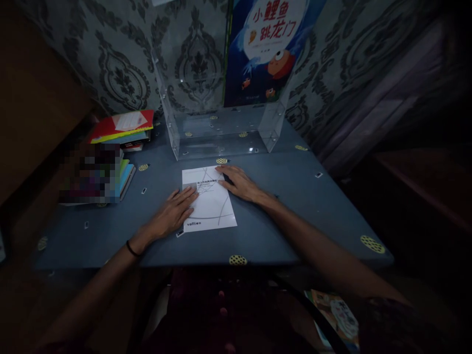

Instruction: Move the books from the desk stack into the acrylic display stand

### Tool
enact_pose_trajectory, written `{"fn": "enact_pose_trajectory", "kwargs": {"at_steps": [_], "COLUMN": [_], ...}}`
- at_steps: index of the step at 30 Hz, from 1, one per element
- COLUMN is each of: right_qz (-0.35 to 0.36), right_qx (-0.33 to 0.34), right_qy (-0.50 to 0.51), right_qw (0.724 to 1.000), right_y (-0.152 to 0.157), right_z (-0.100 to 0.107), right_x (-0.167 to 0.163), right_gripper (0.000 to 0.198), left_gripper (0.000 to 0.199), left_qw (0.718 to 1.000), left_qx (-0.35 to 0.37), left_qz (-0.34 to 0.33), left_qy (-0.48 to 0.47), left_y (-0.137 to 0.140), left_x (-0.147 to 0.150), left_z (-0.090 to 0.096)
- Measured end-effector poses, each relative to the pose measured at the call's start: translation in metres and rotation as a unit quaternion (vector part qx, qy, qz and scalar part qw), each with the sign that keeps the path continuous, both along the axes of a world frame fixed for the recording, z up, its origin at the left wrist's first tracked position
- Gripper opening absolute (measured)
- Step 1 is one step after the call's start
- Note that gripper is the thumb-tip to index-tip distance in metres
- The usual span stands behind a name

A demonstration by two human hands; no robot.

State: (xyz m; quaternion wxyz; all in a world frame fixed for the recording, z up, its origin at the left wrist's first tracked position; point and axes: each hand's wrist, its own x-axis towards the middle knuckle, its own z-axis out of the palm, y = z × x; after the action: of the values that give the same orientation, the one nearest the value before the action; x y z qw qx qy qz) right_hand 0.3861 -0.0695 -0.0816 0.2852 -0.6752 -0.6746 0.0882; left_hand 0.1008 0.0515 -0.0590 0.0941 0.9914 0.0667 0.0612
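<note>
A white printed booklet (212,209) with a "vatti" mark and thin curved lines on its cover lies flat on the blue-grey tablecloth. My left hand (171,212) rests on the booklet's left edge, fingers stretched out across the cover. At the upper right of the booklet, my right hand (239,182) touches the edge with fingers extended and slightly apart. Neither hand grips anything. A dark band circles my left wrist.
Behind the booklet stands a clear acrylic stand (221,142), with a blue picture book (239,93) upright in it. Books (127,179) lie stacked at the left, a red book (129,123) behind them. More books (337,317) sit below the table's front edge at right.
</note>
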Motion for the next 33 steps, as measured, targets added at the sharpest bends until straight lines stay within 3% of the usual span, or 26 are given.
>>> {"fn": "enact_pose_trajectory", "kwargs": {"at_steps": [5,10,14,17,24,33], "right_qz": [-0.004,0.008,0.062,0.090,0.083,0.073], "right_qx": [0.021,0.033,0.060,0.064,0.074,0.056], "right_qy": [0.015,0.022,0.014,0.016,0.029,0.030], "right_qw": [1.000,0.999,0.996,0.994,0.993,0.995], "right_y": [-0.015,-0.069,-0.114,-0.132,-0.134,-0.135], "right_z": [-0.002,0.005,0.015,0.018,0.017,0.014], "right_x": [-0.003,-0.021,-0.046,-0.059,-0.064,-0.066], "right_gripper": [0.040,0.037,0.036,0.037,0.036,0.035], "left_gripper": [0.051,0.051,0.053,0.053,0.052,0.047], "left_qw": [1.000,0.999,0.999,0.999,0.999,0.995], "left_qx": [0.001,-0.004,-0.013,-0.014,0.010,0.025], "left_qz": [0.013,0.020,0.023,0.027,0.042,0.085], "left_qy": [0.014,0.033,0.041,0.042,0.027,-0.046], "left_y": [-0.002,-0.004,-0.006,-0.006,-0.014,-0.051], "left_x": [-0.003,-0.001,-0.001,-0.001,-0.007,-0.051], "left_z": [0.001,0.004,0.007,0.008,0.007,-0.001]}}
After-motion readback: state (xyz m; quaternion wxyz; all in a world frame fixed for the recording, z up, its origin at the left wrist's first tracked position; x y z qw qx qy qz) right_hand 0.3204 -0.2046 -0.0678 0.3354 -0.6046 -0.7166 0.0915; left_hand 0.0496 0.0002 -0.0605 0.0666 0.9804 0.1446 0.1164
